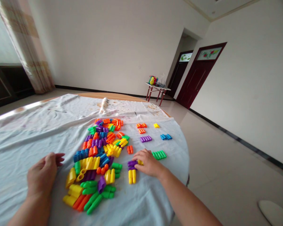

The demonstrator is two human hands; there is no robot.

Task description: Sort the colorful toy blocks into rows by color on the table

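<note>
My right hand (147, 161) is over the right part of the table, fingers bent down around a small yellow plastic tube block (140, 162), mostly hidden beneath them. Touching or nearly touching its fingertips is a purple tube block (132, 164), with a yellow block (132, 176) just in front. My left hand (43, 172) hovers at the left of a heap of colourful tube blocks (91, 163); its fingers point right, slightly bent, and hold nothing visible. Close behind my right hand lie an orange block (130, 149) and a green row of joined tubes (159, 155).
Purple (146, 139), blue (166, 137), orange (141, 125) and yellow (156, 125) groups lie farther back. A wrinkled light cloth (155, 194) covers the round table. A small side table (158, 88) with bags stands by the far wall. A pale rounded object (274, 213) shows at lower right.
</note>
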